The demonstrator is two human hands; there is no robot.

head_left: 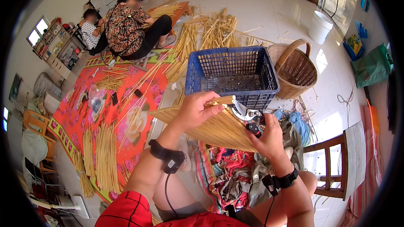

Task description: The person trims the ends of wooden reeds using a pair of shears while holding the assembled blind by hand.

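Observation:
My left hand (pixel 194 110) is closed around a few pale straw-coloured stalks (pixel 224 100), their cut ends pointing right. My right hand (pixel 270 138) grips pruning shears (pixel 251 115) with dark handles. The curved metal blades lie at the stalk ends, just right of my left fingertips; whether they touch is hard to tell. Beneath both hands, a broad layer of similar stalks (pixel 219 131) slants across above my lap. Directly beyond stands a blue plastic crate (pixel 274 77), with bits of debris on its bottom.
A wicker basket (pixel 296 73) adjoins the crate's right side. Beyond lie piles of loose stalks (pixel 219 29). Bundled stalks (pixel 106 155) rest on a red floral mat (pixel 145 122) at left, where two people sit farther back. Crumpled cloths (pixel 231 176) lie below; a wooden chair (pixel 351 164) stands right.

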